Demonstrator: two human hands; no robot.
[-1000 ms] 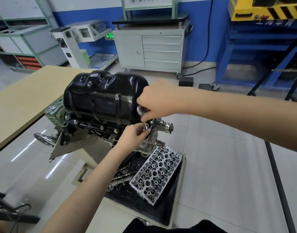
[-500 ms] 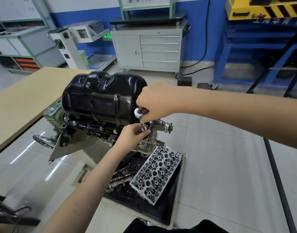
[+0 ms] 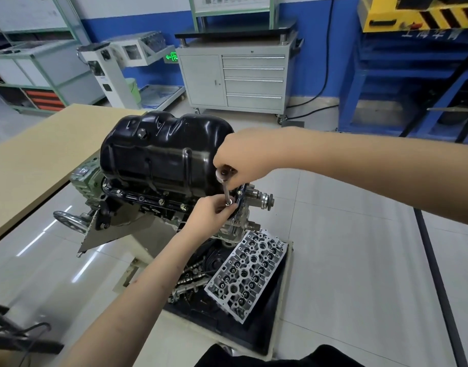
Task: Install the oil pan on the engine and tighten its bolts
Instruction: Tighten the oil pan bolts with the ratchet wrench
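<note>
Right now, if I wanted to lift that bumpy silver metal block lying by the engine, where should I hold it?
Probably with two hands on the long side edges of the silver cylinder head, coming down from above. It lies flat on the black tray, its top full of holes, so a grip there looks poor. Its right edge looks clearest; loose parts crowd the left.

Right hand [image 3: 238, 154] curled above, left hand [image 3: 211, 215] pinching below; both forearms extended
</note>
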